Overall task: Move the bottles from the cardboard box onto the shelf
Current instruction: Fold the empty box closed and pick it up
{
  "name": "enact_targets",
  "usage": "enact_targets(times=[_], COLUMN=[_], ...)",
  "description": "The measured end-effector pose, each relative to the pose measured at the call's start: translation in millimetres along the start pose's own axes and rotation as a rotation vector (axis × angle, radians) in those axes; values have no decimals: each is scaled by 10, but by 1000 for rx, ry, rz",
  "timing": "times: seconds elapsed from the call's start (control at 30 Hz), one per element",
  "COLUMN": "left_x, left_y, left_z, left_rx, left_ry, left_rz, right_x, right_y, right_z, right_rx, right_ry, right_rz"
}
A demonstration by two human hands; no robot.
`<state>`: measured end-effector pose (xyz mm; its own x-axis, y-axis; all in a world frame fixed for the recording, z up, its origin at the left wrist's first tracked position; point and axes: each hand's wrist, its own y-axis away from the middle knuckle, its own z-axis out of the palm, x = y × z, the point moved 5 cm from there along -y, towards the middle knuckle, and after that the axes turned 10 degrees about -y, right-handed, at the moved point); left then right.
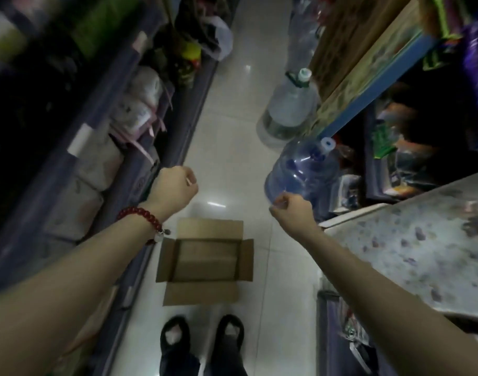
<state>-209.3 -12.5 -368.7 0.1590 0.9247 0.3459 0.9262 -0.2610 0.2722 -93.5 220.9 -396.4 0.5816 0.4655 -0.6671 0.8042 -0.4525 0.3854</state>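
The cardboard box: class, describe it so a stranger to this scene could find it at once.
Follow the pale tiled floor of the aisle between the shelves. The cardboard box sits on it just ahead of the person's dark shoes. It alone is brown, with flaps spread open and nothing visible inside.

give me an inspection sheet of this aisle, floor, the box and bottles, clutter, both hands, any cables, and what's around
Surface: glossy pale tiled floor, light glare on it.
Job's things: cardboard box on the floor, flaps open; no bottles visible inside.
Clutter: two large clear water jugs stand by the right shelving; a plastic bag lies farther down the aisle.
Hands: left hand raised, fingers curled, nothing seen in it; right hand curled, its contents not clear.
Cables: nothing seen.
Surroundings: stocked shelves on both sides, goods blurred; a speckled counter top at right; the person's black shoes behind the box.
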Motion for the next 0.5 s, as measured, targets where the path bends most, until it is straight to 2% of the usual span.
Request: enact_targets(times=[0.13,0.3,0.5], left_x=[-650,-1265,-1787], left_y=[-75,-107,-252], left_z=[860,1705,2494], left_rx=[-86,-131,-85], left_ry=[-15,38,16], left_rz=[-114,-218,-190], right_x=[644,1285,1957], right_y=[-194,-366,-578], right_z=[665,1342,2148], right_rx=[-84,-83,-69], right_ry=[-11,-85,-184], right_rz=[35,58,63])
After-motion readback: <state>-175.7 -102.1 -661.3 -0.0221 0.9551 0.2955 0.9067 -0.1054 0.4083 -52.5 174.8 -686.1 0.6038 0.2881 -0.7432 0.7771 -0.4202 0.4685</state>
